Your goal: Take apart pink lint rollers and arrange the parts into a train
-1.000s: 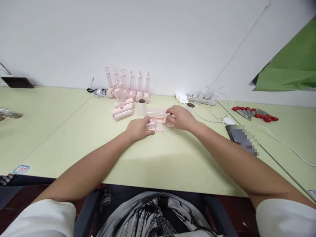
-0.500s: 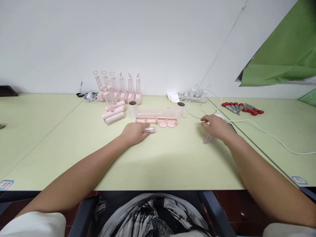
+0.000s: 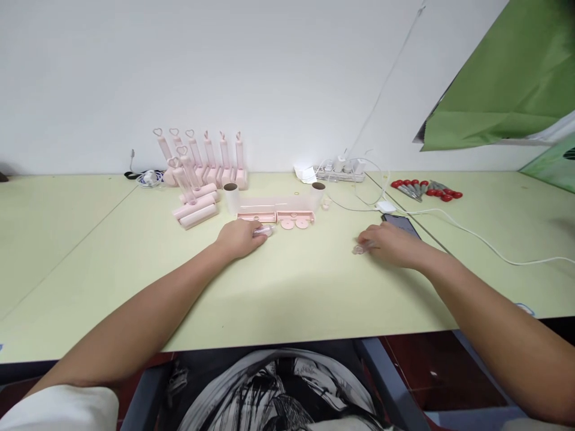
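Note:
My left hand [image 3: 239, 238] rests on the table with its fingers closed around a clear pinkish plastic tube [image 3: 264, 230]. Just beyond it lie two open pink roller shells [image 3: 256, 216], with two round pink discs [image 3: 287, 224] in front. Upright behind the shells stand two white paper-cored rolls [image 3: 230, 200] [image 3: 317, 197], and a translucent pale strip [image 3: 275, 204] spans the space between them. On the right, my right hand [image 3: 390, 244] grips a clear plastic piece [image 3: 363, 246] low over the table; its fingers partly cover it.
Pink lint rollers with heart-topped handles [image 3: 209, 158] stand at the back left. A phone [image 3: 401, 225] lies beyond my right hand. A power strip [image 3: 340, 175], white cables [image 3: 462, 221] and red-handled screwdrivers [image 3: 406, 187] are farther back. A small clear part [image 3: 326, 204] sits beside the right roll.
My right hand has moved down and nearer the middle with the clear piece, uncovering the phone. My left hand keeps hold of its tube. The whole view has shifted slightly.

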The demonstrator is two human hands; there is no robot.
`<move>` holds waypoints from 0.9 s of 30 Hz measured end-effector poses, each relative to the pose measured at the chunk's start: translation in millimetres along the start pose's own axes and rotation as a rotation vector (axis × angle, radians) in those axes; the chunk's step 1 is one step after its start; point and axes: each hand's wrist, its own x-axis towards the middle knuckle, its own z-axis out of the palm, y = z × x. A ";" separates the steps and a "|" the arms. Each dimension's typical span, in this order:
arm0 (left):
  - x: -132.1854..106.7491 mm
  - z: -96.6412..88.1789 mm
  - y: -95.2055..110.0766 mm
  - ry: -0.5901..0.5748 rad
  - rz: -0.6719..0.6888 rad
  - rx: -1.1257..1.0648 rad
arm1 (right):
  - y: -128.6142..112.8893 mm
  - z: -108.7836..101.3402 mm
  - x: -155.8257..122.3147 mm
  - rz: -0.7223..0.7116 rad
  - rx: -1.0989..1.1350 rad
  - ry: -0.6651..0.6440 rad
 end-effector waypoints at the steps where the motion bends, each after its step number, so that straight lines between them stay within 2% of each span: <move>1: 0.6 0.4 1.0 0.005 -0.020 0.010 | -8.3 -3.8 3.4 -0.009 0.040 -0.034; 3: 1.7 0.8 3.7 0.010 -0.054 0.029 | -25.8 -9.8 15.2 0.028 0.172 -0.011; 5: 2.1 0.4 6.1 0.013 -0.077 0.051 | -41.2 -10.0 33.9 0.119 0.365 0.100; 8: 1.4 -0.6 7.6 0.019 -0.103 0.082 | -55.5 1.7 68.4 0.250 0.670 0.238; 11: 0.2 -0.2 7.3 0.030 -0.121 0.093 | -61.2 17.9 96.5 0.332 0.838 0.275; 15: 0.5 2.5 6.0 0.044 -0.126 0.092 | -65.3 29.8 110.1 0.358 0.876 0.307; 27: 1.9 2.7 5.9 0.053 -0.120 0.064 | -63.6 40.5 119.7 0.344 0.785 0.325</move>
